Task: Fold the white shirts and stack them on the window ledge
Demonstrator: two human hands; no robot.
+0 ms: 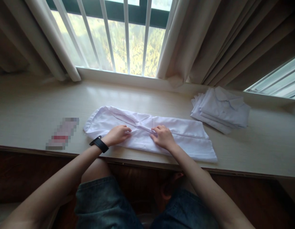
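Observation:
A white shirt [185, 135] lies lengthwise in a long folded strip on the pale ledge, its cloth gathered and creased near the middle. My left hand [117, 135], below a black wristwatch, has its fingers curled together on the cloth just left of the gathered part. On the other side of those creases, my right hand [162, 136] pinches a fold between thumb and fingers. The shirt's left end is rounded and loosely rumpled, while the right end lies flatter, with a seam along it.
A stack of folded white shirts [221, 108], the top one showing its collar, sits at the right. To the left lies a blurred-out flat object [63, 133]. The ledge [25, 114] runs below a barred window [121, 41] with grey-brown curtains [197, 38].

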